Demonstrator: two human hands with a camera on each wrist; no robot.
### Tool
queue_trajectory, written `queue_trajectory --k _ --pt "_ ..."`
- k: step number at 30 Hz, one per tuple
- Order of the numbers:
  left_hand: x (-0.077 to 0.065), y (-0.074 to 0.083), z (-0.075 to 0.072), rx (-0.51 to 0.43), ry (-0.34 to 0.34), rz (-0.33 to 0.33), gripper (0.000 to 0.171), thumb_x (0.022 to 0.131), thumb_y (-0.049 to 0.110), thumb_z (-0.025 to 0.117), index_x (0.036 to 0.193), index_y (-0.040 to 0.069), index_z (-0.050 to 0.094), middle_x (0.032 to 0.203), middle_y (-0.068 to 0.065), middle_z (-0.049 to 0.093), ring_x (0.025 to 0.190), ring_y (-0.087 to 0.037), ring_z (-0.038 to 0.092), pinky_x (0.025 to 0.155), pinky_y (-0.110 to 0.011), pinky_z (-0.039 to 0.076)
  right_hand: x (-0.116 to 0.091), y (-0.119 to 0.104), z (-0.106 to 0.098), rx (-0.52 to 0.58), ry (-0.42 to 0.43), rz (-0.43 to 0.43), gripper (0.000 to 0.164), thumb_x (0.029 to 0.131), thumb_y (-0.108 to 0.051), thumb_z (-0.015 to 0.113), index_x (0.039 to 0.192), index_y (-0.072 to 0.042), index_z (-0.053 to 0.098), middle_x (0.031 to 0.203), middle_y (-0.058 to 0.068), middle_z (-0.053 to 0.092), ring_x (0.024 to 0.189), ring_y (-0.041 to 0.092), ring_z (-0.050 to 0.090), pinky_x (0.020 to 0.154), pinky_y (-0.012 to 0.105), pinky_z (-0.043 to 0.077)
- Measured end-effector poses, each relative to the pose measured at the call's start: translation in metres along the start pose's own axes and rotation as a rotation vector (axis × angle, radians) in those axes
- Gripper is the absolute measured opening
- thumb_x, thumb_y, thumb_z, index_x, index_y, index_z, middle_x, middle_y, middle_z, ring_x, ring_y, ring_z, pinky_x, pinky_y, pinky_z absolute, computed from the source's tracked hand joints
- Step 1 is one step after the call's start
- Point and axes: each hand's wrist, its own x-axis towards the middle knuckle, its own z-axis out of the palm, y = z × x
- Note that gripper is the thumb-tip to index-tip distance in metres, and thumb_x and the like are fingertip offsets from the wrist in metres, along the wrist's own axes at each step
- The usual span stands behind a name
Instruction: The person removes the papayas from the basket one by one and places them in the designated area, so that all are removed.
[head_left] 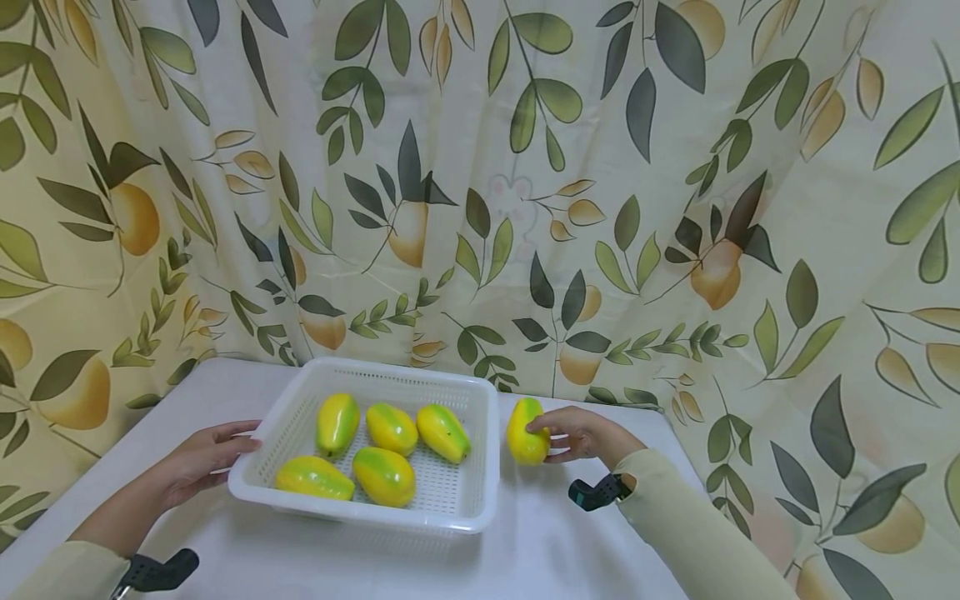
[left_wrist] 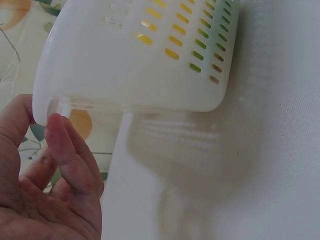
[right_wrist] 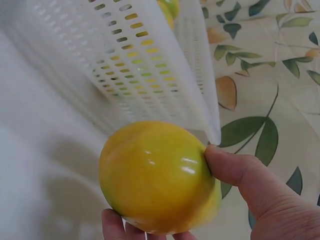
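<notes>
My right hand [head_left: 581, 435] grips a glossy yellow-green papaya [head_left: 527, 432], held upright just right of the white plastic basket [head_left: 489, 467]. In the right wrist view, the thumb presses one side of the papaya [right_wrist: 157, 175] and the fingertips curl under the other side. At the basket's left end, my left hand [head_left: 213, 458] pinches the rim between thumb and fingers, as the left wrist view of the hand [left_wrist: 65, 170] and basket corner [left_wrist: 90, 65] shows. Several similar papayas [head_left: 384, 477] lie spread over the perforated basket floor.
A white-covered table [head_left: 555, 533] lies under the basket. Behind it and along both sides hangs a curtain [head_left: 465, 167] printed with leaves and orange fruit. Dark straps [head_left: 600, 492] sit round both wrists.
</notes>
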Motion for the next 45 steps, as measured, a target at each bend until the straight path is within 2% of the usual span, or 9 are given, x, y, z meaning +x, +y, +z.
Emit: queue_trajectory --k 7,16,45 --pt "0.0 0.001 0.0 0.007 0.002 -0.015 0.081 0.093 0.039 0.066 0.153 0.0 0.026 0.134 -0.019 0.056 0.1 -0.019 0.066 0.087 -0.038 0.06 0.002 0.002 0.0 0.006 0.0 0.018 0.065 0.085 -0.019 0.074 0.136 0.001 0.039 0.134 0.024 0.047 0.116 0.039 0.053 0.093 0.045 0.057" --pt "0.002 -0.001 0.0 -0.034 -0.001 -0.022 0.08 0.094 0.033 0.065 0.152 -0.003 0.024 0.121 -0.01 0.065 0.096 -0.019 0.067 0.084 -0.037 0.06 0.007 0.008 -0.002 0.032 -0.003 0.024 0.067 0.085 -0.018 0.074 0.138 0.001 0.037 0.136 0.026 0.045 0.114 0.038 0.054 0.092 0.045 0.057" --pt "0.003 -0.003 0.0 -0.071 -0.004 0.006 0.079 0.094 0.032 0.065 0.153 -0.002 0.024 0.123 -0.011 0.064 0.099 -0.021 0.068 0.085 -0.04 0.06 0.019 0.022 -0.003 0.111 0.026 0.078 0.076 0.084 -0.018 0.077 0.143 0.0 0.032 0.139 0.028 0.04 0.118 0.041 0.051 0.095 0.047 0.055"
